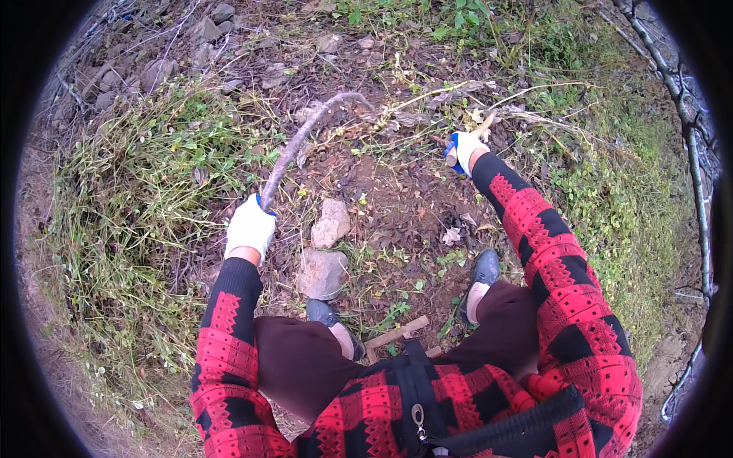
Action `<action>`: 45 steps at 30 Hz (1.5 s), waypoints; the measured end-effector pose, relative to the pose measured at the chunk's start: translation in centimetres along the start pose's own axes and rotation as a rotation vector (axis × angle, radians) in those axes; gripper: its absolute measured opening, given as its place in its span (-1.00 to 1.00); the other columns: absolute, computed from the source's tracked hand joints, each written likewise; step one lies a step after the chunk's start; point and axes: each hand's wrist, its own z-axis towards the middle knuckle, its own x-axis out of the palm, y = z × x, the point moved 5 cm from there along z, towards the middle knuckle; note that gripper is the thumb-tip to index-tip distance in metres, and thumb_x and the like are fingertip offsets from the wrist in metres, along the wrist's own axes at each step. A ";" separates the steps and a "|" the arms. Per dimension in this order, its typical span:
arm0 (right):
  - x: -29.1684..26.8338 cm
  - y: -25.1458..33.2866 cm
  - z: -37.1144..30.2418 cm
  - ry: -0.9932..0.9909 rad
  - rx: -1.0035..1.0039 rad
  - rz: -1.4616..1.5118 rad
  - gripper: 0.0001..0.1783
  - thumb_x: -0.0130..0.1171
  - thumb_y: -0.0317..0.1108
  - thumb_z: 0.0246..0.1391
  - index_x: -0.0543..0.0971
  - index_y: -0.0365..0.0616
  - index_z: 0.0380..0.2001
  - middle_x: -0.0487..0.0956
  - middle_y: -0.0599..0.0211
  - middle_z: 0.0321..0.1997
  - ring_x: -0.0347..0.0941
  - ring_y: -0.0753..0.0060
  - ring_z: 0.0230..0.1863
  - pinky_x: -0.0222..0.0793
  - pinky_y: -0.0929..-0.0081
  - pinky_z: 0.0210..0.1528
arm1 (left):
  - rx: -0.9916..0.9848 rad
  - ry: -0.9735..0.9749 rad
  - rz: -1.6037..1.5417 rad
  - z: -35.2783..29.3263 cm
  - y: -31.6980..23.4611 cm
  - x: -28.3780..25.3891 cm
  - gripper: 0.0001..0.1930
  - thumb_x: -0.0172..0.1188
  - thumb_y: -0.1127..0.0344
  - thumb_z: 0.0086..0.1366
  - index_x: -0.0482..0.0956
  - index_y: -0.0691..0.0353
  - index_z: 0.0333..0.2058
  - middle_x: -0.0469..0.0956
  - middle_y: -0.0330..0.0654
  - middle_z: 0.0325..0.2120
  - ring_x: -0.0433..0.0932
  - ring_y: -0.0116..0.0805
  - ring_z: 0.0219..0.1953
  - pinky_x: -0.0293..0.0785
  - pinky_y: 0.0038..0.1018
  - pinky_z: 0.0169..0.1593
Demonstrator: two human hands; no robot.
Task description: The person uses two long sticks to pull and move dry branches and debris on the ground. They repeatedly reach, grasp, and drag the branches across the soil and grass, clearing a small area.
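My left hand [250, 229], in a white work glove with blue on its palm side, is closed round the lower end of a curved stick [292, 147]. The stick rises from the fist and bends over to the right, its far tip close to the leafy ground. Out to the right, my right hand [466, 153] wears a matching glove and is closed. A tan, wood-like piece [484, 124] sticks out beyond that fist, and a round, pale end shows under the fingers. Its kind is hard to make out. Dry stalks [534, 114] lie just past this hand.
Two rocks [322, 273] sit in front of my left shoe. Cut grass and weeds [145, 175] are heaped at left. Stones and twigs [206, 34] lie at far left. A low wooden stool [397, 333] shows between my legs. A long bare branch [691, 145] stands along the right side.
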 end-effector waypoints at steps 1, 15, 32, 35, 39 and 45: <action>1.0 0.5 -0.5 0.009 0.014 -0.012 -0.70 -0.07 -0.10 0.29 0.46 -0.05 -0.40 0.46 0.30 -0.54 0.41 0.19 -0.55 0.36 0.15 -0.51 | 0.014 -0.021 0.013 0.0 -0.2 0.1 -0.66 0.26 0.19 0.24 0.55 0.25 -0.08 0.66 0.14 -0.17 0.63 0.15 -0.05 0.54 -0.09 0.03; 7.5 0.5 -12.6 0.026 -0.023 0.733 -0.73 0.00 -0.15 0.30 0.33 0.09 -0.50 0.38 0.46 -0.62 0.35 0.35 -0.62 0.23 0.33 -0.59 | -0.017 0.261 -0.190 -1.7 4.1 -1.1 -0.54 0.49 0.22 0.03 0.50 0.25 -0.15 0.57 -0.12 -0.49 0.55 -0.27 -0.60 0.48 -0.30 -0.62; 12.9 -4.8 -33.3 -0.151 -0.029 0.935 -0.73 0.15 -0.19 0.33 0.37 0.02 -0.43 0.34 0.48 -0.62 0.35 0.39 -0.68 0.39 0.31 -0.64 | -0.109 0.014 -0.441 -4.4 7.3 -0.7 -0.60 0.45 0.31 0.13 0.52 0.26 -0.11 0.53 -0.21 -0.54 0.49 -0.36 -0.63 0.46 -0.33 -0.63; 13.1 -6.1 -37.2 -0.066 0.010 0.958 -0.76 0.19 -0.21 0.30 0.37 0.02 -0.38 0.36 0.49 -0.61 0.39 0.42 -0.67 0.42 0.34 -0.65 | -0.105 0.053 -0.331 -3.1 6.9 0.1 -0.61 0.46 0.32 0.12 0.51 0.27 -0.13 0.54 -0.19 -0.53 0.49 -0.33 -0.64 0.46 -0.30 -0.62; 12.9 -7.7 -41.8 0.015 0.052 0.931 -0.77 0.24 -0.19 0.31 0.37 0.10 -0.29 0.40 0.51 -0.57 0.39 0.45 -0.65 0.39 0.34 -0.63 | -0.190 0.115 -0.465 -2.9 6.8 0.8 -0.73 0.37 0.34 0.14 0.49 0.21 -0.22 0.52 -0.18 -0.56 0.51 -0.33 -0.63 0.48 -0.31 -0.61; 13.4 -8.3 -46.3 0.028 0.166 0.843 -0.71 0.27 -0.24 0.28 0.33 0.02 -0.18 0.42 0.44 -0.51 0.41 0.45 -0.64 0.44 0.40 -0.66 | -0.131 0.046 -0.310 -2.0 7.1 1.2 -0.71 0.38 0.32 0.14 0.53 0.25 -0.21 0.60 -0.10 -0.47 0.59 -0.24 -0.52 0.54 -0.26 -0.50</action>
